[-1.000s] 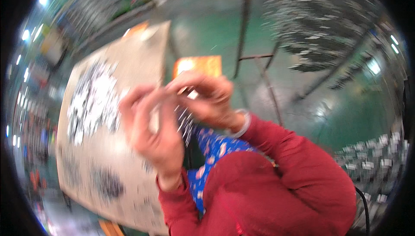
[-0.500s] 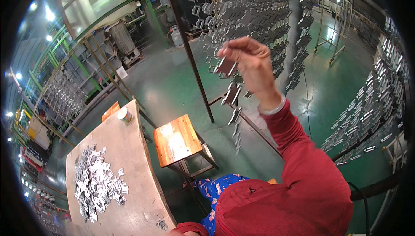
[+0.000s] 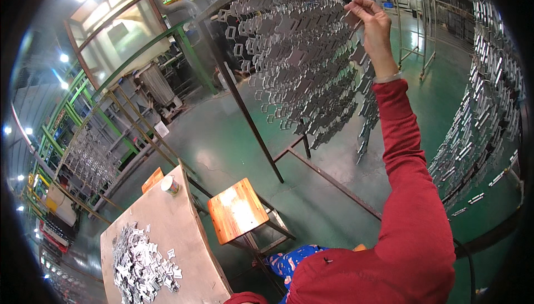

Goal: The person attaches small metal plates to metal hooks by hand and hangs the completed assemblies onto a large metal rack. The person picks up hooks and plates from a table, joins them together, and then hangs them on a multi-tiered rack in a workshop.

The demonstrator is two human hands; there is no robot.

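Note:
My right hand (image 3: 375, 27) is raised at the upper right, its fingers pinched on the top piece of a hanging strand of small flat metal plates (image 3: 352, 18). The strand runs down beside my wrist, partly hidden by the hand and close against other strands. Left of it, many similar strands of grey metal plates and open frames (image 3: 300, 53) hang in dense rows from a dark metal rack (image 3: 239, 95). Whether the held strand touches the rack's top bar, I cannot tell. Of my left arm only a bit of red sleeve shows at the lower edge; that hand is out of sight.
A table (image 3: 194, 248) at lower left carries a heap of small metal pieces (image 3: 142, 265) and a paper cup (image 3: 170, 185). Beside it stands a wooden stool (image 3: 238, 210). More loaded strands (image 3: 478, 115) hang at the right. The rack's low bar (image 3: 334, 179) crosses above the green floor.
My right hand has risen and moved right with the strand, up to the top of the rack. The view has tilted up, so table and stool sit lower.

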